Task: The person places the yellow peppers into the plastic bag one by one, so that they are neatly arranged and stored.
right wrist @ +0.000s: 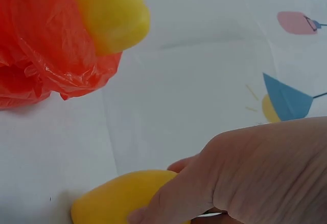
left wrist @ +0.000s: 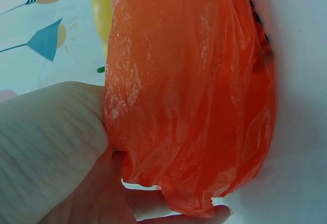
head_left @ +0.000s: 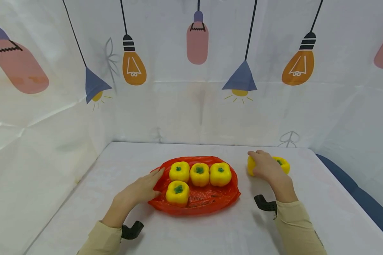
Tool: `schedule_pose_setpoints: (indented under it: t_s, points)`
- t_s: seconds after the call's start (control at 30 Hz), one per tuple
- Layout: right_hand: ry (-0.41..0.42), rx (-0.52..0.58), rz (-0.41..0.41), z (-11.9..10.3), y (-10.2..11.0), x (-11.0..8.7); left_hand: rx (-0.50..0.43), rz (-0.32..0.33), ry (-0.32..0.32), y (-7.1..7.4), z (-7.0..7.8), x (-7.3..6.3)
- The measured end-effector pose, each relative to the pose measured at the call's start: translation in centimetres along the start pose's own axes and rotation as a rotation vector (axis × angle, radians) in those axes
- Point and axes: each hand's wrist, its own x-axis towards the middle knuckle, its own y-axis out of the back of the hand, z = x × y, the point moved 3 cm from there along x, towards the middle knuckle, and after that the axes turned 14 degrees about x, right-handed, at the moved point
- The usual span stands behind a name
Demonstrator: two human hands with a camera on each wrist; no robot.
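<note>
A low oval tray or basket wrapped in red plastic (head_left: 207, 202) sits on the table and bears several yellow bell peppers (head_left: 221, 174) with green stems. My left hand (head_left: 142, 187) rests against its left side, fingers spread along the rim; in the left wrist view the fingertips touch the red plastic (left wrist: 189, 106). Right of the tray, my right hand (head_left: 266, 168) grips a yellow bell pepper (right wrist: 120, 198) from above, with the pepper partly hidden by the fingers. Just beyond that hand lies another yellow bell pepper (head_left: 284, 165), partly covered by it.
The white table (head_left: 223, 233) has its far edge against a white curtain (head_left: 178, 113) printed with lamps. A dark blue surface (head_left: 354, 187) shows past the right edge. Black wrist mounts (head_left: 132, 230) stick out from both sleeves.
</note>
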Motion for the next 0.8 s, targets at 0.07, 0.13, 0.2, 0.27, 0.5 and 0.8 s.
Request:
schedule_pose_setpoints:
  t_s: [0.07,0.13,0.2,0.27,0.5,0.8]
  points:
    - [0.009,0.0,0.006,0.08,-0.05,0.03,0.003,0.002,-0.004,-0.04,0.01,-0.01]
    - [0.021,-0.006,0.019,0.17,-0.06,0.08,0.005,0.003,-0.006,-0.12,-0.02,0.05]
    - [0.034,-0.012,0.036,0.24,0.0,0.11,0.004,0.004,-0.007,-0.17,-0.03,0.12]
    - [0.047,-0.015,0.051,0.39,0.04,0.16,0.004,0.005,-0.007,-0.25,-0.08,0.21]
    - [0.047,0.026,0.029,0.72,0.14,0.32,-0.005,0.003,0.002,-0.25,-0.2,0.21]
    - [0.08,0.046,0.033,0.45,0.62,0.27,-0.005,0.003,0.003,-0.05,-0.09,0.13]
